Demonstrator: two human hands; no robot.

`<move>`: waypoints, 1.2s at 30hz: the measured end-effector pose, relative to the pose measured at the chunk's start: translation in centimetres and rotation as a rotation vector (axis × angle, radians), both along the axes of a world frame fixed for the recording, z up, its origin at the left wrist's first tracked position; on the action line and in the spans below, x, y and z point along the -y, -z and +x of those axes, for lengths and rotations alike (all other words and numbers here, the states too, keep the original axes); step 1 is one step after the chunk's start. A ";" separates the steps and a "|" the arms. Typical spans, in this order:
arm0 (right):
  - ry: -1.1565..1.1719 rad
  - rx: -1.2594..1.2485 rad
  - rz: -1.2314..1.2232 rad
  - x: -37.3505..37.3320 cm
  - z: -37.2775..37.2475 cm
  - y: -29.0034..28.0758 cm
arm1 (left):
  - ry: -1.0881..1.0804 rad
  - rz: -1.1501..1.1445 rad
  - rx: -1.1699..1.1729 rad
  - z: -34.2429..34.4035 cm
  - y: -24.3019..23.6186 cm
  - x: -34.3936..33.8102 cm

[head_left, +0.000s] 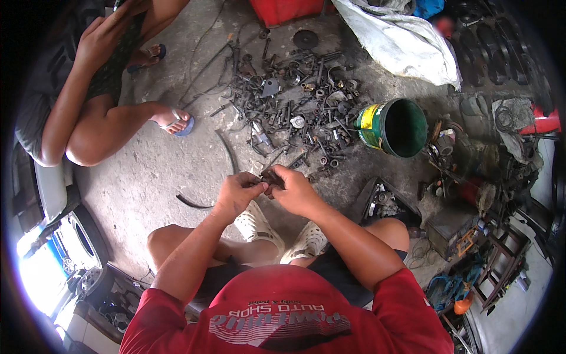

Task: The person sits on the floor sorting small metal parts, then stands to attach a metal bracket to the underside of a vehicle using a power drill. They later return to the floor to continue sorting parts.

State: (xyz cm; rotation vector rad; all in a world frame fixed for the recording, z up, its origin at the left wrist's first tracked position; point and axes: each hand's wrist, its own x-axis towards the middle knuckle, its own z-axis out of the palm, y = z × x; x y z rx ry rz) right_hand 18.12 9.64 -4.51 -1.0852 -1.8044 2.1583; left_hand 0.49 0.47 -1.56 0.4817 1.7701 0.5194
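My left hand (239, 193) and my right hand (293, 189) meet in front of me, just above the near edge of a heap of bolts, nuts and other greasy metal parts (289, 112) on the floor. Fingers and thumbs of both hands are pinched together around a small dark metal part (269, 177). Its kind cannot be made out, since the fingers cover most of it. A green bucket (372, 128) with a yellow label leans on its side at the right of the heap, its mouth facing right.
Another person (97, 133) sits at the upper left, a sandalled foot near the heap. A red container (286, 10) and white sacking (407, 47) lie at the far side. Cluttered machine parts (451, 147) line the right. A black curved strip (191, 203) lies left of my hands.
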 end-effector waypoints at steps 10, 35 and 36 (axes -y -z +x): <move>-0.020 -0.038 -0.064 -0.4 -0.1 -1.1 | -0.057 0.039 0.009 -0.4 -0.7 -0.6; 0.058 0.029 0.034 0.2 0.1 -1.7 | -0.163 0.073 0.178 -0.1 -2.3 -1.3; 0.044 0.045 0.037 0.3 0.1 -1.8 | -0.161 0.079 0.181 -0.1 -2.2 -1.2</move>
